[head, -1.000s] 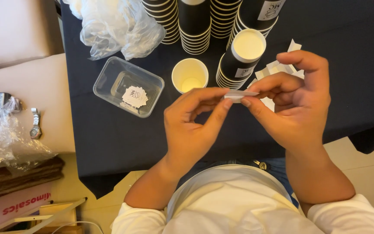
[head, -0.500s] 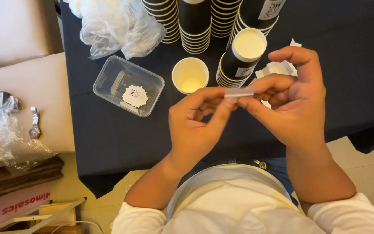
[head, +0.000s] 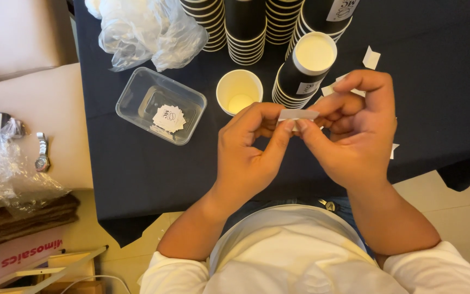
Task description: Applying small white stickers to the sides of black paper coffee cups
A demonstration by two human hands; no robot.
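I am getting a single view, from the camera worn on the person's head, and it is looking almost straight down. It is sitting close above the left hand and right hand, which are filling the middle of the picture. Just beyond the hands the dark-covered counter is stretching to the top edge. Nearer than the counter's front edge, the person's own white shirt is taking up the bottom. With only one camera, no second view is sharing any of this.
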